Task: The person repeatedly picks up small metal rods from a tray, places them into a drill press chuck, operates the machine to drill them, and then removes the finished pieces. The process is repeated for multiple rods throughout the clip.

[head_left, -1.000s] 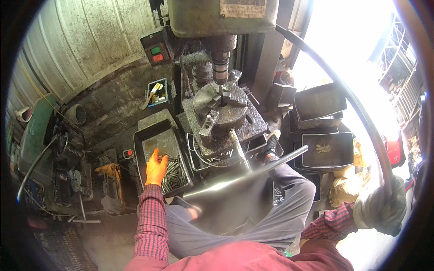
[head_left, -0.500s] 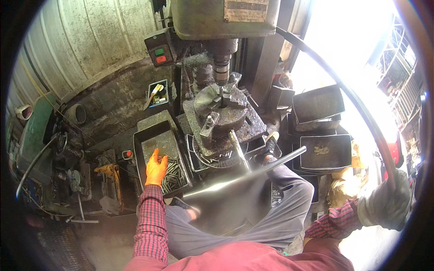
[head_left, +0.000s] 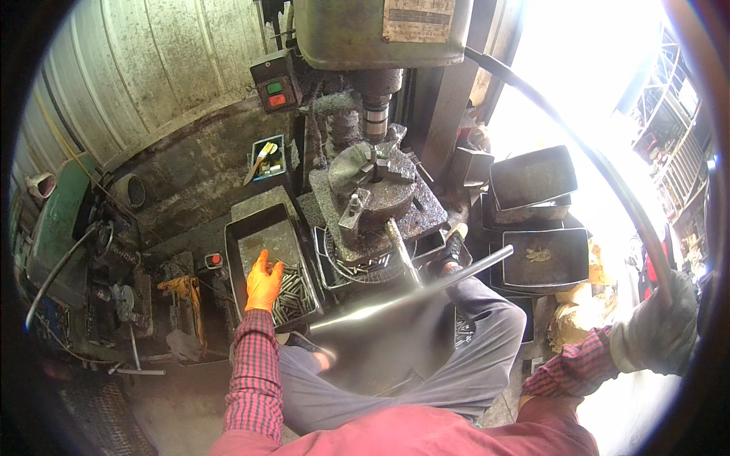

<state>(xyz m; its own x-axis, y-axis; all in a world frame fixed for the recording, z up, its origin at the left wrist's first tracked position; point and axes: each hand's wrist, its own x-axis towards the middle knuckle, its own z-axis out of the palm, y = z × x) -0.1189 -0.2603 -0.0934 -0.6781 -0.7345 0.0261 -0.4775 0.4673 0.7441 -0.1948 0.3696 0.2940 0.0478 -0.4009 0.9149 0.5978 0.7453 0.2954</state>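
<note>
My left hand [head_left: 263, 283], in an orange glove, reaches into a dark metal tray [head_left: 242, 235] on my left and rests on a heap of small metal rods [head_left: 293, 292]. My right hand [head_left: 655, 328], in a grey glove, grips the long curved feed lever [head_left: 578, 144] of the drill press at the far right. The drill spindle [head_left: 375, 121] hangs above a round chuck [head_left: 378, 186] on the machine table. A long shiny metal lever [head_left: 426, 289] stretches across my lap.
A switch box with a green and a red button [head_left: 275, 82] sits on the machine's left. Several dark metal trays [head_left: 536, 178] are stacked to the right. A blue box with tools [head_left: 264, 158] stands behind the tray. A green machine [head_left: 53, 228] is at far left.
My right hand has slid slightly down along the curved lever. My left hand stays in the tray on the small rods, barely moved.
</note>
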